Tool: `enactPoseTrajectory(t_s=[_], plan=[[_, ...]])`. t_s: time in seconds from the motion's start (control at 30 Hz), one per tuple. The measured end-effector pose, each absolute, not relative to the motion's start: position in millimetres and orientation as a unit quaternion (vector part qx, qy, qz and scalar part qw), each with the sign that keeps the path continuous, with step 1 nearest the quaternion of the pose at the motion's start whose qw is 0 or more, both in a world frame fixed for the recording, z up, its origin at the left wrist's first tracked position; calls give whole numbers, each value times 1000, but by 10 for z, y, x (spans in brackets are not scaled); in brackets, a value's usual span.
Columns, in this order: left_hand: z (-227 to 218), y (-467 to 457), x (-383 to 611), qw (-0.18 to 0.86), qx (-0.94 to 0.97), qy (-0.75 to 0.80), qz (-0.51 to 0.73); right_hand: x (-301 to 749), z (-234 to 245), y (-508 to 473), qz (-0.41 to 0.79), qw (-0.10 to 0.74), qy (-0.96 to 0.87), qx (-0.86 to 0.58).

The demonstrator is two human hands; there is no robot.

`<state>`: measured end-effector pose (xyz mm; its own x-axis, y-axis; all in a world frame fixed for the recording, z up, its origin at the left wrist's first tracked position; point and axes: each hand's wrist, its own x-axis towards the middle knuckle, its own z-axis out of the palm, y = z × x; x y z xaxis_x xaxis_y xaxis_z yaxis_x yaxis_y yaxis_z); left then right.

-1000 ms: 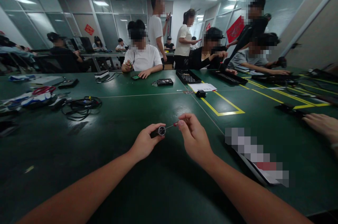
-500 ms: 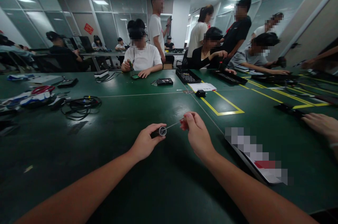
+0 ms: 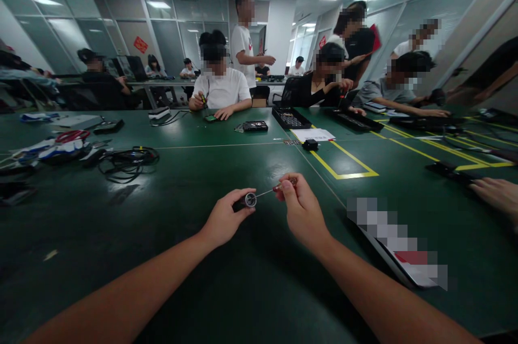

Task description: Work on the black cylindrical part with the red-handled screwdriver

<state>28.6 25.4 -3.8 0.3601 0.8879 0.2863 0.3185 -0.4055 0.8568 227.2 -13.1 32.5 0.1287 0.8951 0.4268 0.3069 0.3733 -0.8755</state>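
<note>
My left hand (image 3: 224, 218) is closed round a small dark cylinder with a silver ring face (image 3: 250, 200), held just above the green table (image 3: 170, 257). My right hand (image 3: 300, 208) pinches the red handle of a thin screwdriver (image 3: 279, 188). Its metal shaft points left and its tip meets the cylinder's face. Both forearms reach in from the bottom edge.
A flat device (image 3: 399, 249) lies right of my right arm. Another person's hand (image 3: 496, 193) rests at the right edge. A coil of black cable (image 3: 127, 162) and tools lie far left. Trays (image 3: 289, 116), paper (image 3: 312, 134) and seated people are across the table.
My right hand has shifted slightly and turned the screwdriver handle between its fingers. The left hand keeps the cylinder in the same place. People standing in the background have moved.
</note>
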Motion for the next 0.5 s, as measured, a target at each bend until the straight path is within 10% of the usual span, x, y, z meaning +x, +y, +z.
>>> enactPoseTrajectory(t_s=[0.5], plan=[[22, 305, 227, 271, 757, 451, 388, 2221, 366, -212, 229, 515, -659, -497]])
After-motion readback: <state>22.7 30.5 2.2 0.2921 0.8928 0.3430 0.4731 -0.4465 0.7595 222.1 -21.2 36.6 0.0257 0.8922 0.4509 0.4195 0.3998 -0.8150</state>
